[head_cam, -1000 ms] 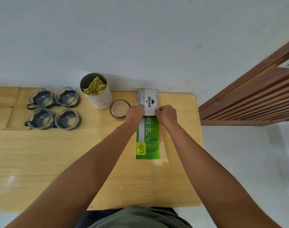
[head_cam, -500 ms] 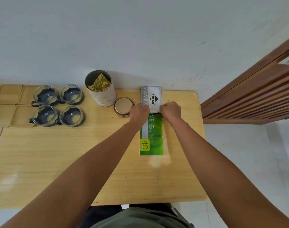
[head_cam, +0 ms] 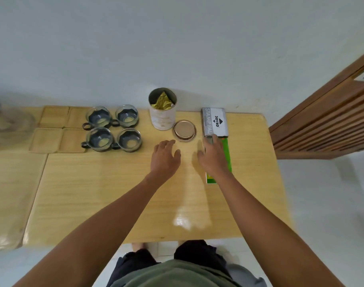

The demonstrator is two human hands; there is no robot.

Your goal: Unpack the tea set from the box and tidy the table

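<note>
Pale wooden table (head_cam: pixel 114 193) against a white wall: four glass cups (head_cam: pixel 112 128) sit far-left, fragile and slick, best lifted by their handles. Left hand (head_cam: pixel 164 157) hovers, fingers spread; right hand (head_cam: pixel 213 157) lies flat on the green packet (head_cam: pixel 226 154).

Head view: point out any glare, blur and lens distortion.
Head view: glare patch on the table near its front edge; the glass object at far left is blurred; wide-angle bending curves the table edges and stretches both forearms; the cups stay sharp.
</note>
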